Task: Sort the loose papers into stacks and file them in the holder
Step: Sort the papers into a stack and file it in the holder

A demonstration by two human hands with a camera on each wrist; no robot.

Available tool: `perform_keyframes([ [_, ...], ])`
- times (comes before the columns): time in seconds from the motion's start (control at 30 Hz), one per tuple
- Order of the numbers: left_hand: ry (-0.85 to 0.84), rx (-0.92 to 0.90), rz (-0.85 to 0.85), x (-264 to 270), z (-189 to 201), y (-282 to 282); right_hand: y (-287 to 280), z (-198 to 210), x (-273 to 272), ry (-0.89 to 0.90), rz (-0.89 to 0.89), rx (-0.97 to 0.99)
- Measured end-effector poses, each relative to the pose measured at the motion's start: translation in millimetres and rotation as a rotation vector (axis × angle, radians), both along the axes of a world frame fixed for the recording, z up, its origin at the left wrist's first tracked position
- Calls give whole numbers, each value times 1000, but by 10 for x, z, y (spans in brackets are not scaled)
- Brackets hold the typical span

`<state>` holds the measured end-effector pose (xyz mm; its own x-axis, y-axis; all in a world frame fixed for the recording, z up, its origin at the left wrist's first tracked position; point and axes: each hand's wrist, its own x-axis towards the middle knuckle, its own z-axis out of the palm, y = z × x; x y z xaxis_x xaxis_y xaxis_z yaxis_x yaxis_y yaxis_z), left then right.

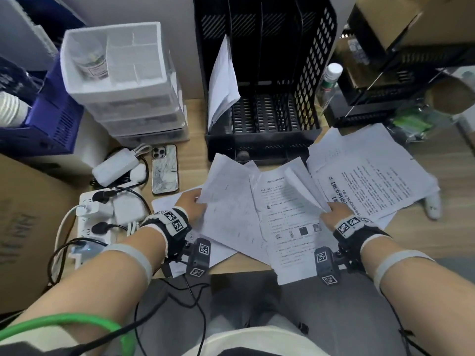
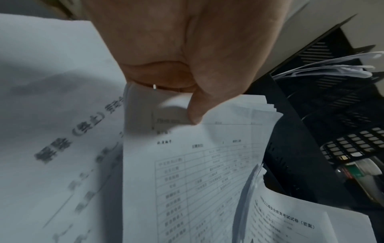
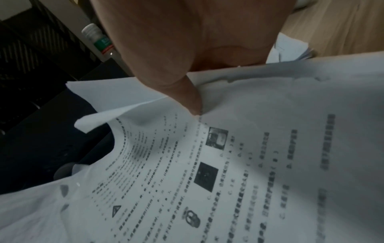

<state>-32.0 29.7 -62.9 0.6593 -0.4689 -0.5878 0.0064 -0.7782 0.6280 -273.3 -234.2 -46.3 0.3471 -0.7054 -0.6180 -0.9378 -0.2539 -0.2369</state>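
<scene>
Loose printed papers (image 1: 290, 222) lie spread over the desk in front of a black slotted file holder (image 1: 262, 73). Some sheets (image 1: 222, 80) stand in the holder's leftmost slot. My left hand (image 1: 191, 204) pinches the corner of a stapled set of form sheets (image 2: 199, 164), thumb (image 2: 199, 108) on top. My right hand (image 1: 334, 210) pinches the lifted edge of a few sheets (image 3: 129, 113) above a test paper with small pictures (image 3: 187, 172). Another stack with bold print (image 1: 372, 181) lies to the right.
A phone (image 1: 164, 169), chargers and a power strip (image 1: 95, 219) lie left of the papers. White drawers (image 1: 128, 80) stand at the back left, a clear bottle (image 1: 330, 80) and a black rack (image 1: 411, 73) at the back right. A cardboard box (image 1: 28, 227) stands at the far left.
</scene>
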Motion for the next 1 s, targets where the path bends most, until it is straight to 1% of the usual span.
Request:
perform_keyframes([
  [0.1, -103, -9, 6, 124, 110, -66, -95, 98, -14, -25, -20, -11],
  [0.2, -158, 11, 11, 249, 202, -139, -167, 186, -25, -100, -75, -3],
  [0.3, -232, 21, 42, 320, 265, -196, -186, 272, -45, -166, -91, 42],
  [0.4, -270, -46, 41, 328, 318, -261, -160, 364, -84, -223, -88, 79],
  [0.53, -262, -168, 9, 262, 404, -432, -122, 360, -175, -236, -107, 72],
  [0.63, -237, -319, 87, 176, 468, -562, -108, 315, -233, -231, -97, 55],
  [0.7, -182, -447, 205, 164, 441, -552, -100, 286, -244, -214, -100, 53],
  [0.73, -147, -487, 281, 169, 414, -506, -94, 268, -237, -205, -102, 50],
  [0.77, -126, -489, 335, 172, 387, -440, -89, 245, -224, -198, -105, 46],
  [0.8, -133, -463, 357, 183, 347, -359, -77, 222, -206, -196, -100, 42],
  [0.87, -169, -298, 329, 223, 261, -149, -45, 167, -144, -195, -76, 45],
  [0.93, -124, -109, 261, 243, 191, 76, -40, 103, -89, -172, -46, 60],
  [1.0, -83, 18, 198, 225, 162, 285, -39, 66, -23, -129, -27, 59],
])
